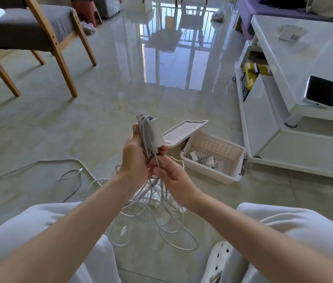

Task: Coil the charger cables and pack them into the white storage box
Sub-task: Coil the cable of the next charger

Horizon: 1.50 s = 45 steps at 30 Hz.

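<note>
While the left hand clasps the coiled charger cable and the right hand pinches its loose end, it looks light, springy, best gripped across its loops.

Both bare forearms reach forward and meet in front of the body. The left hand is held higher, its back turned this way, fingers curled round a wound charger cable. The right hand sits just below, touching it, pinching a strand of that cable.
</note>
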### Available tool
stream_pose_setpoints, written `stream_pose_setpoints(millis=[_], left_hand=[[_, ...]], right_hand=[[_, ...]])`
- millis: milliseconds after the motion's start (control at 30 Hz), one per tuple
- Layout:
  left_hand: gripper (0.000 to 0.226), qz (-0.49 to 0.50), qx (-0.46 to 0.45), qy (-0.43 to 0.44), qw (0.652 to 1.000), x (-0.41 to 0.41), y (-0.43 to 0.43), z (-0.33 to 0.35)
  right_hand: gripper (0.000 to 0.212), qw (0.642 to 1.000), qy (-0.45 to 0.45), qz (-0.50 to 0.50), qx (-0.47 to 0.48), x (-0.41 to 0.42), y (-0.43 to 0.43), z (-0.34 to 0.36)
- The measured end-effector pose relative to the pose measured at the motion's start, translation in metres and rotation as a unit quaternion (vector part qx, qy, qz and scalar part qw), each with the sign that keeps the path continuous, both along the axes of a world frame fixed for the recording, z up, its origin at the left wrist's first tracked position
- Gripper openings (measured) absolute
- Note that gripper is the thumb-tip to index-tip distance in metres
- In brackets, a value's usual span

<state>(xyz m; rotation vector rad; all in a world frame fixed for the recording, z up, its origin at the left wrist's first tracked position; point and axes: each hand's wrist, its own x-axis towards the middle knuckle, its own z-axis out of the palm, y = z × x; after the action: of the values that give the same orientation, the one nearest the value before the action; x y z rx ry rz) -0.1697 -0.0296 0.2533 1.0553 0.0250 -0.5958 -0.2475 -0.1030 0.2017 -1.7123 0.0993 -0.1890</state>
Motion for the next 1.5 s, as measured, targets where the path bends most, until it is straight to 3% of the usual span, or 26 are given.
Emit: stream_pose_setpoints(millis=[133, 267, 433, 600, 700, 867, 1067, 1167, 1367, 1500], left_hand=[[0.051, 0.027, -0.033, 0.022, 0.999, 0.002, 0.0, -0.002], [0.048, 0.047, -0.078, 0.027, 0.995, 0.004, -0.002, 0.0], [0.043, 0.017, -0.106, 0.045, 0.993, 0.014, 0.004, -0.006], [0.041, 0.033, -0.131, 0.065, 0.989, 0.027, 0.012, -0.003], [0.041, 0.038, -0.147, 0.082, 0.985, 0.029, 0.016, -0.001], [0.034, -0.009, -0.167, 0.086, 0.982, 0.012, 0.012, 0.004], [0.034, -0.029, -0.175, 0.094, 0.98, 0.005, 0.005, 0.012], [0.034, -0.027, -0.164, 0.084, 0.982, 0.005, 0.007, 0.015], [0.033, -0.045, -0.156, 0.082, 0.983, -0.002, 0.012, 0.015], [0.024, -0.043, -0.168, 0.078, 0.982, -0.002, 0.016, 0.021]], right_hand=[[0.022, 0.993, 0.007, -0.076, -0.092, -0.003, 0.006, 0.001], [0.019, 0.961, 0.043, -0.11, -0.25, -0.004, 0.009, -0.007], [0.025, 0.942, 0.058, -0.142, -0.298, -0.01, 0.008, -0.012], [0.01, 0.952, 0.027, -0.071, -0.298, -0.024, 0.004, -0.013], [0.02, 0.916, -0.031, -0.045, -0.398, -0.031, 0.007, -0.019], [0.05, 0.949, 0.085, -0.073, -0.296, -0.02, 0.008, -0.015], [0.026, 0.96, 0.144, -0.097, -0.22, -0.007, 0.006, -0.016], [0.025, 0.968, 0.167, -0.069, -0.175, -0.007, 0.0, -0.022], [0.034, 0.961, 0.2, -0.036, -0.19, -0.006, -0.01, -0.033], [0.035, 0.934, 0.226, -0.018, -0.276, -0.009, -0.016, -0.041]])
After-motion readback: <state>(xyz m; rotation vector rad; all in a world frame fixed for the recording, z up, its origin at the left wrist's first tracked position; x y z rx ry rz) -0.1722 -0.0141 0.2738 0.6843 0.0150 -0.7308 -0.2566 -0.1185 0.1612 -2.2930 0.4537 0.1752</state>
